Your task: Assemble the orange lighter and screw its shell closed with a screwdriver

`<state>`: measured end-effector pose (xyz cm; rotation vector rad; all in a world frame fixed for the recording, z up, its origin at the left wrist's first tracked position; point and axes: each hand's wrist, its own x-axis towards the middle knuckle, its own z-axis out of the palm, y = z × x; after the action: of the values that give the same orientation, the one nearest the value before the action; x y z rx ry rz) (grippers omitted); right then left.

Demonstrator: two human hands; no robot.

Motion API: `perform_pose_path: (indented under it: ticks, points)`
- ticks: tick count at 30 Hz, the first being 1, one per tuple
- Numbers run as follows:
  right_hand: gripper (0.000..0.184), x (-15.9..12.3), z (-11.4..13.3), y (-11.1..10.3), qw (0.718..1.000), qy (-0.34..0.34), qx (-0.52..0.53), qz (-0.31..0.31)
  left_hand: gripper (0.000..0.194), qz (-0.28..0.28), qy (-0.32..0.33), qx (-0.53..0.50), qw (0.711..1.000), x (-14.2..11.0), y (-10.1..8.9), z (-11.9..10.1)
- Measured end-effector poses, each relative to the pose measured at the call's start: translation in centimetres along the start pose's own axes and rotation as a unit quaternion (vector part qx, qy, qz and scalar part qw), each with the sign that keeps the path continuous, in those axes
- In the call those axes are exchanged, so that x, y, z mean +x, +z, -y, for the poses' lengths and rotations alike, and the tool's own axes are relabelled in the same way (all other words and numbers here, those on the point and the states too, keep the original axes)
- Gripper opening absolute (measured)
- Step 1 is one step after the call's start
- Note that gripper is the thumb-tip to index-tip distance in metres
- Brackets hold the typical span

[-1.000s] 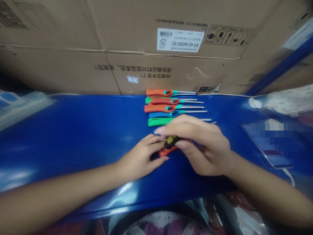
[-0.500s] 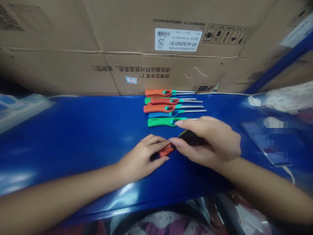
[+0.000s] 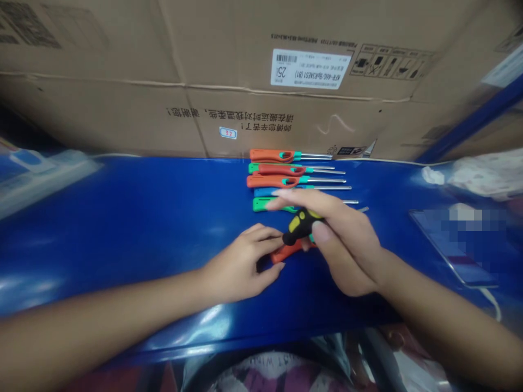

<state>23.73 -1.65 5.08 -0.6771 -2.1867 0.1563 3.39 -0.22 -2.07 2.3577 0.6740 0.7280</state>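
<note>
While left hand [image 3: 241, 264] pins orange lighter [image 3: 286, 251], right hand [image 3: 347, 234] grips black-yellow tool [image 3: 300, 226], apparently screwdriver.

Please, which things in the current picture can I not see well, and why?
All in the head view:
- Orange lighter in the work: mostly covered by the hands.
- Black-and-yellow tool: one end hidden by the right hand.
- Nearest green lighter: partly behind the right hand.
- Phone: screen partly pixelated.
- White label: small print too small.
</note>
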Motion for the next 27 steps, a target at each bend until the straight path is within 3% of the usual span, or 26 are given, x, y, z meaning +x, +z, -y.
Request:
perform_pose_path:
  ticks: [2,6,11,17,21,23,27]
  points:
    - [0.034,0.0,-0.1,0.1,1.0,0.011,0.02,-0.001,0.018,-0.008,0.002,0.003,1.0,0.0,0.0,0.0]
    - [0.025,-0.2,-0.4,0.0,0.997,-0.03,-0.055,-0.047,0.017,-0.007,0.002,-0.001,1.0,0.0,-0.1,0.0]
    - [0.04,0.0,-0.2,-0.1,0.995,0.061,0.074,0.018,0.018,-0.001,-0.005,0.012,1.0,0.0,-0.1,0.1]
    - [0.032,0.3,-0.7,0.1,0.996,0.028,-0.007,-0.086,0.028,-0.011,0.014,0.018,1.0,-0.1,0.0,0.2]
    - [0.037,0.2,-1.2,0.0,0.988,0.088,0.122,-0.022,0.027,-0.01,0.011,0.026,1.0,-0.1,0.0,0.2]
    - [0.031,0.3,-1.3,0.0,0.985,0.078,0.152,-0.025,0.022,-0.007,0.012,0.024,1.0,-0.2,0.0,0.2]
    - [0.032,0.4,-1.1,0.0,0.994,0.033,0.054,-0.091,0.022,-0.008,0.01,0.021,1.0,-0.2,0.0,0.2]
